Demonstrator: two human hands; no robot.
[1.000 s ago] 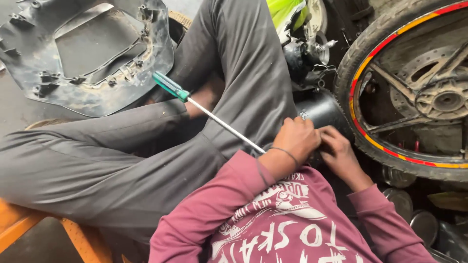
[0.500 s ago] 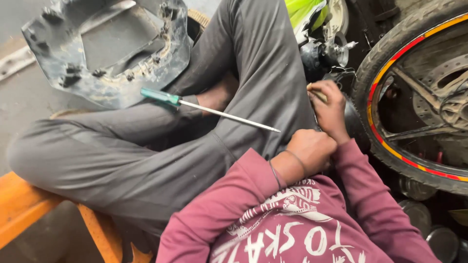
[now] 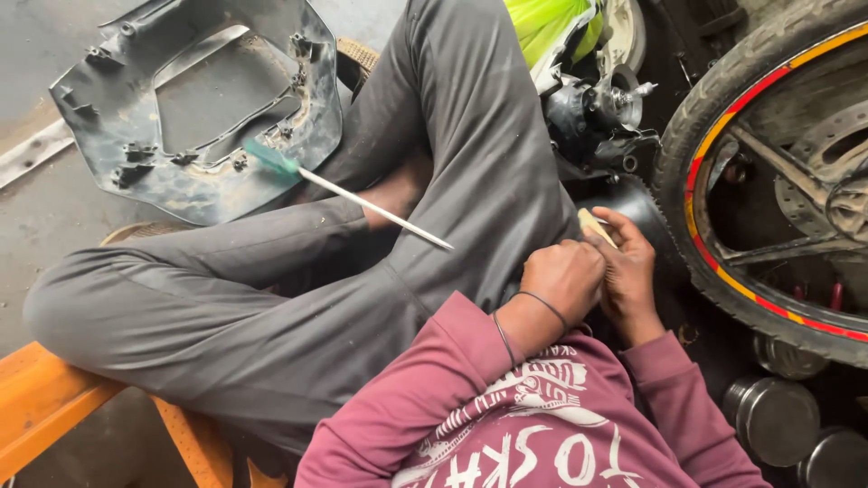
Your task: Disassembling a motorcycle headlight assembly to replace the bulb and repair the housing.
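Note:
My left hand [image 3: 562,278], with thin bands on its wrist, is closed in a fist over my lap, pressed against my right hand [image 3: 630,271]. The right hand pinches a small pale strip [image 3: 595,226] between thumb and fingers, close to a black round motorcycle part [image 3: 644,208]. What the left fist encloses is hidden. A screwdriver [image 3: 362,204] with a green handle and long metal shaft lies across my grey trouser leg [image 3: 298,307]. Its tip points toward the left hand but stays a short way off it.
A motorcycle wheel [image 3: 714,117] with a red and yellow rim stripe fills the right side. Engine parts [image 3: 601,108] and a yellow-green body panel [image 3: 542,23] sit above my hands. A dark plastic fairing [image 3: 181,172] lies on the floor. There are an orange seat [image 3: 45,407] and metal cylinders [image 3: 773,416].
A second ago the screwdriver's shaft reached my left hand; it now lies apart on my leg. My right hand rose toward the engine, then came back beside the left with the pale strip.

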